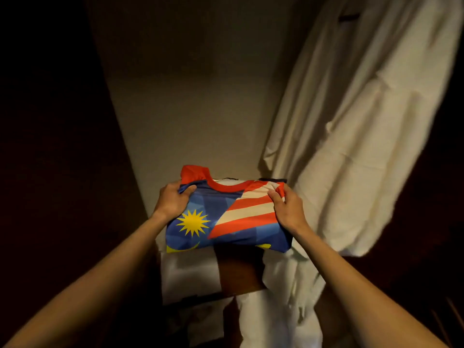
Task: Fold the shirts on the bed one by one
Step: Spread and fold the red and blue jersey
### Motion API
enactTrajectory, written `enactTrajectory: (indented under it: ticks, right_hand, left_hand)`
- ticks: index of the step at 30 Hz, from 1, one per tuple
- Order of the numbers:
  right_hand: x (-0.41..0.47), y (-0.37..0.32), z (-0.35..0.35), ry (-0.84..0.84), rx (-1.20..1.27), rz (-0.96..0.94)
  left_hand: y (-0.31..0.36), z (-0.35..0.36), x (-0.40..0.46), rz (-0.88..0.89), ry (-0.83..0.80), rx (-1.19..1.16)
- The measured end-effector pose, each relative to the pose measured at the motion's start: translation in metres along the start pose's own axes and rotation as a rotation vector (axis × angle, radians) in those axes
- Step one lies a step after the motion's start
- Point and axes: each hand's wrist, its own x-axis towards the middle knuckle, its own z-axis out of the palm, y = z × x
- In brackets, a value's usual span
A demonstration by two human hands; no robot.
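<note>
Both hands, left hand [173, 200] and right hand [288, 209], gripped the folded flag-print jersey [226, 217] with curled fingers; level, even support would preserve its folds.

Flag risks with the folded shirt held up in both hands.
1. The left hand and right hand pinch only the top corners of the folded shirt; its lower edge hangs unsupported and may unfold.
2. White clothes lie below in dim light, so setting it down could rumple them.
</note>
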Motion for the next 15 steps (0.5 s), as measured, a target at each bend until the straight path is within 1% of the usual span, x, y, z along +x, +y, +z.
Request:
enactTrajectory:
  ticks: [4,5,7,9,11,12,15]
  right_hand:
    - [0.05,0.03,0.065,-0.183,0.042,-0.029]
    - [0.058,0.045,0.083,-0.216,0.051,-0.042]
    - [0.061,0.082,0.121,-0.347,0.061,0.048]
    - [0.052,0.129,0.156,-0.461,0.012,0.148]
    - [0.044,0.178,0.186,-0.504,-0.09,0.105]
    - [0.039,0.198,0.2,-0.507,-0.098,0.099]
    - [0.027,0.261,0.249,-0.481,-0.008,0.17]
  left_hand:
    - [-0.062,0.005,0.019,-0.149,0.105,0.05]
    - [-0.082,0.011,0.019,-0.173,0.103,0.067]
    - [-0.127,0.031,0.013,-0.227,0.072,0.079]
    - [-0.177,0.058,-0.004,-0.316,0.077,0.065]
    - [-0.224,0.089,-0.02,-0.382,0.085,0.065]
    - [-0.248,0.106,-0.025,-0.414,0.08,0.054]
    - [-0.322,0.152,-0.03,-0.528,0.094,-0.013]
